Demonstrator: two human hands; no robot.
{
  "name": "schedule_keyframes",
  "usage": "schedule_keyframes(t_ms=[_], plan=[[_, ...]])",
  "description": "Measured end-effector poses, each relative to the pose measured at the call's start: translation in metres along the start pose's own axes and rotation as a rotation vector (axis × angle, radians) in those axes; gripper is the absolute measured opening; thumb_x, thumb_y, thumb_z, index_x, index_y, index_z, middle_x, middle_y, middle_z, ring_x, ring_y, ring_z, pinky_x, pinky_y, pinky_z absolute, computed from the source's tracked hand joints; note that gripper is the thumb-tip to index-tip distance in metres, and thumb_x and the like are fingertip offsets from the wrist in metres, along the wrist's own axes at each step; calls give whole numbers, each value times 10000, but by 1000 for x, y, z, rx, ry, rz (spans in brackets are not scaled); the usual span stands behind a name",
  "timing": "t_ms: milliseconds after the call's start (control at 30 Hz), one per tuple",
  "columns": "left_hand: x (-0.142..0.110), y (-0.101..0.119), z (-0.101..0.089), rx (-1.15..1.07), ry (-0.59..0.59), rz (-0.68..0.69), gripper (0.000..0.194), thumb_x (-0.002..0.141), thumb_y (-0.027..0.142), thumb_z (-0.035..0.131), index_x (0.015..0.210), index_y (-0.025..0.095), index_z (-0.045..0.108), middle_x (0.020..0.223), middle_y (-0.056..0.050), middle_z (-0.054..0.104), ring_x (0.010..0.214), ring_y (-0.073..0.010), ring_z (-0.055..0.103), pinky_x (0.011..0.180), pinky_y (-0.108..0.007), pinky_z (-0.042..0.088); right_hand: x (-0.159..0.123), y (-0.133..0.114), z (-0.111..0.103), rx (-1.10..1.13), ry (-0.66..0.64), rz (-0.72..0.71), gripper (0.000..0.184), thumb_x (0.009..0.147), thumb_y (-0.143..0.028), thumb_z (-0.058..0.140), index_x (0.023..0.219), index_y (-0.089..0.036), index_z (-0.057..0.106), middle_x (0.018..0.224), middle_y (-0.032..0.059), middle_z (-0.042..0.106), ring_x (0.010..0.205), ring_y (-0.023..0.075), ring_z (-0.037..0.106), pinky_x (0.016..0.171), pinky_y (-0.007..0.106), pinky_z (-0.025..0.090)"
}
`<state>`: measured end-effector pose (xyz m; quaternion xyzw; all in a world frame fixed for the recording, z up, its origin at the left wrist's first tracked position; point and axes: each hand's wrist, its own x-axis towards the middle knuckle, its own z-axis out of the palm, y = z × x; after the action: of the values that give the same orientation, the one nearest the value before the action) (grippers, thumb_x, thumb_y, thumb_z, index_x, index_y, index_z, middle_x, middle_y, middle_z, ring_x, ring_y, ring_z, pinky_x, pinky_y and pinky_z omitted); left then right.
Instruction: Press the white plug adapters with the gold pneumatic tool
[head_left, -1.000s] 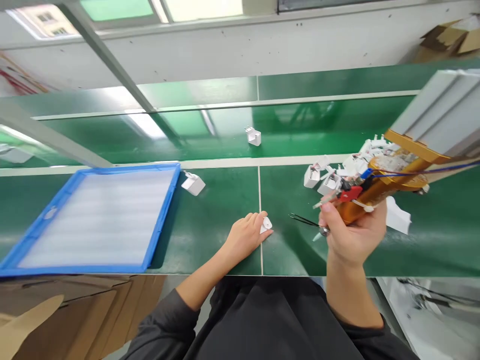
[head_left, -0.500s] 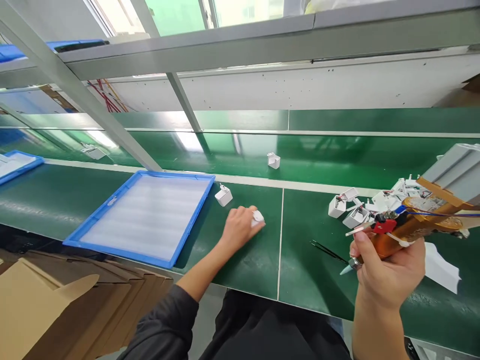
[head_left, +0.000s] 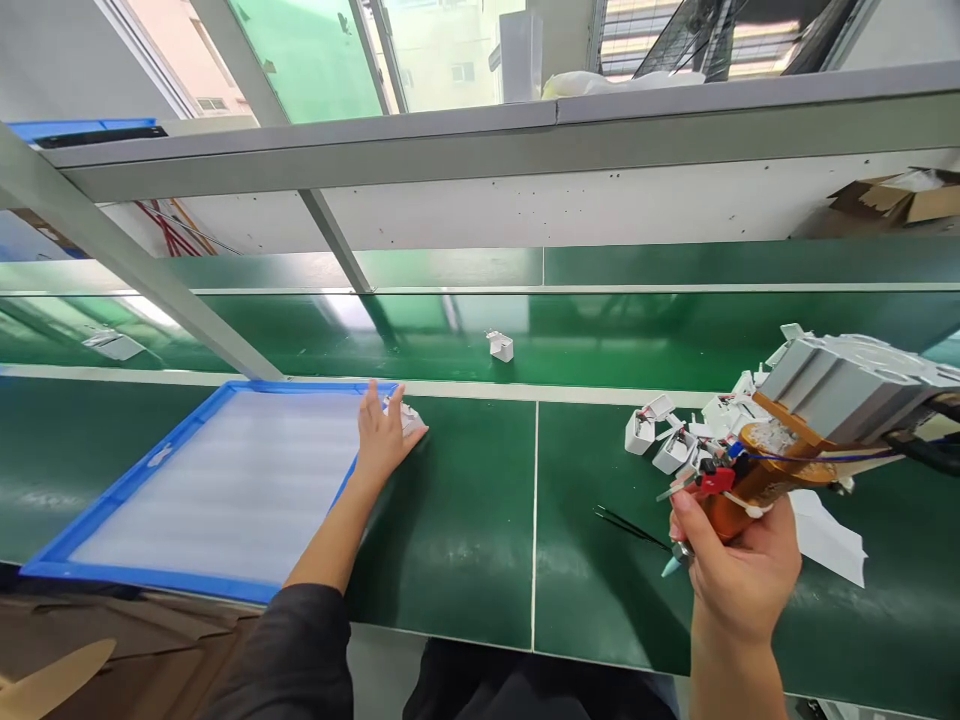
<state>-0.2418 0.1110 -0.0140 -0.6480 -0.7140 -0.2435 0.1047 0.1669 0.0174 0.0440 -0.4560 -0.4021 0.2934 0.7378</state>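
Observation:
My left hand [head_left: 381, 440] is at the right edge of a blue-framed tray [head_left: 225, 480], its fingers spread around a small white plastic housing [head_left: 411, 418]. The hand partly hides that housing. Raised over the bench on the right, my right hand [head_left: 742, 570] grips a glue gun [head_left: 750, 490] with an orange-wrapped body, a red switch, a grey block on top and a teal nozzle pointing down. Beneath and behind the gun lie several white housings [head_left: 671, 455] with wires. Black tweezers [head_left: 630, 525] rest on the bench left of the nozzle.
Another white housing [head_left: 500, 346] sits on the glossy green strip behind the bench. A white sheet [head_left: 829, 540] lies right of my right hand. A slanted metal post [head_left: 187, 305] rises behind the tray. An open carton [head_left: 900, 200] stands at the back right; cardboard [head_left: 127, 650] is below left.
My left hand has moved left from mid-bench to the tray's right edge, and its fingers have spread. My right hand still holds the glue gun. The view has shifted rightward and up.

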Motion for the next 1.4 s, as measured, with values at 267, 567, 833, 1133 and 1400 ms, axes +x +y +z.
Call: schedule_keyframes(t_ms=[267, 567, 833, 1133, 1400], plan=[[104, 96, 54, -461, -121, -199, 1154, 734, 448, 818, 1583, 150, 95, 1600, -277, 238, 1511, -386, 220, 1177, -537, 284, -2, 4, -10, -24, -8, 8, 238, 711, -193, 819, 862, -189, 635, 708, 23, 714, 439, 122, 567, 395, 261, 462], [156, 121, 86, -592, -242, -389, 951, 749, 279, 777, 1522, 138, 242, 1344, -204, 584, 1262, -311, 563, 1059, -435, 445, 0, -1, -14, -48, -87, -62, 237, 777, -141, 740, 981, -218, 646, 742, 21, 731, 418, 115, 570, 384, 251, 472], [2, 178, -3, -752, -895, 209, 665, 688, 383, 823, 1273, 244, 540, 1189, -47, 685, 999, -227, 665, 897, -327, 496, -2, -9, -9, 20, -58, -76, 390, 777, -88, 722, 1127, -238, 641, 779, 2, 714, 546, 141, 643, 399, 233, 471], [-67, 172, -30, -837, -1256, 359, 766, 723, 378, 838, 1405, 272, 506, 1324, -65, 643, 1057, -226, 650, 865, -295, 504, -2, -12, -7, 70, -147, -130, 366, 803, -93, 699, 1124, -252, 624, 757, -31, 705, 502, 101, 600, 398, 206, 456], [-119, 154, -18, -1020, -704, 40, 502, 845, 330, 727, 1316, 245, 575, 1356, -108, 635, 1197, -238, 633, 953, -399, 572, -2, -15, 0, 90, -167, -141, 299, 803, -120, 705, 1056, -247, 608, 758, -42, 700, 432, 68, 536, 403, 202, 457]])
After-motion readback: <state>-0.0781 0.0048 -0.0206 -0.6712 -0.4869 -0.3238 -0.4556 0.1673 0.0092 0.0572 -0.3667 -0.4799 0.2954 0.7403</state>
